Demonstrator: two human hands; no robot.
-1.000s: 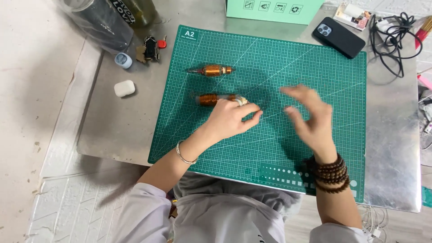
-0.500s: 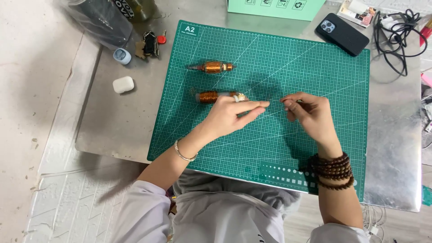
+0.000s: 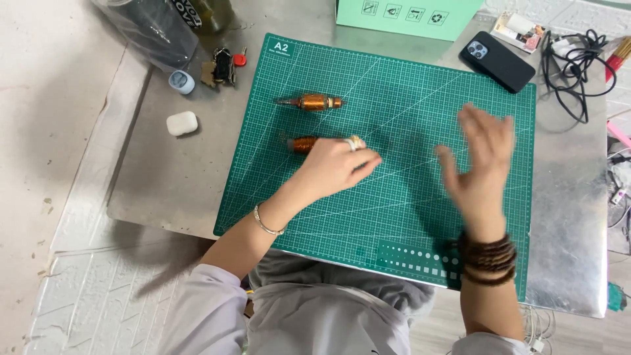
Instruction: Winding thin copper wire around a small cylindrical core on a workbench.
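Head view: beyond both hands, at the far edge of the desk (image 3: 177, 190), a mint-green carton (image 3: 411, 13) stands with a row of small square pictogram labels along its near face. Just to the right of it lies a black phone (image 3: 497, 62), and past that a small printed card packet (image 3: 519, 31) and a tangle of black cable (image 3: 578, 59). Far beyond the left hand sits a clear plastic bag (image 3: 148, 26) with dark bottles inside, then a bunch of keys (image 3: 222, 66), a pale blue cap (image 3: 182, 81) and a smooth white earbud case (image 3: 181, 123).

The desk is dull brushed metal; over it lies a green cutting mat (image 3: 394, 197), gridded in fine white lines, with a white size label in its far left corner.

The left hand (image 3: 335, 167) rests on the mat, ringed fingers curled down over one end of the near copper-wound motor rotor (image 3: 303, 144), which pokes out to its left. The second rotor (image 3: 314, 102) lies free just beyond. The right hand (image 3: 483, 161) hangs open and blurred above the mat, fingers spread, empty, well apart from the left hand and both rotors. Dark wooden bead bracelets (image 3: 488, 256) stack on its wrist; a thin metal bangle (image 3: 266, 223) circles the left.
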